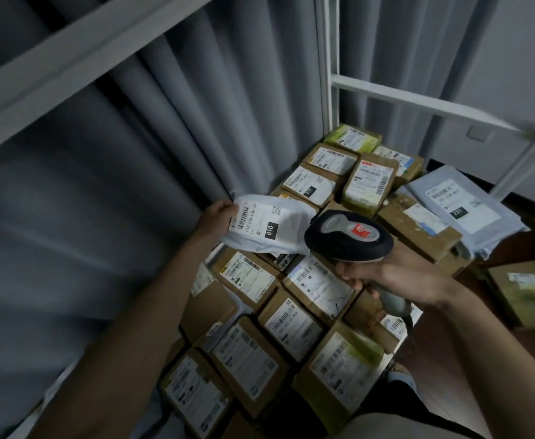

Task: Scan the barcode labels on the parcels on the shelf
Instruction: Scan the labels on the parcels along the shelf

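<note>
Cardboard parcels (250,353) with barcode labels lie packed together on the shelf. Above them, the left hand (217,213) pinches the edge of a white mailer bag (272,226), label facing up. Just right of the bag, the right hand (396,277) grips a barcode scanner (348,234), fingers curled round its handle.

White shelf (424,101); labelled parcels (294,324) crowded.

Dim, bluish light; left side motion-blurred, straight edges bowed by wide-angle distortion.
</note>
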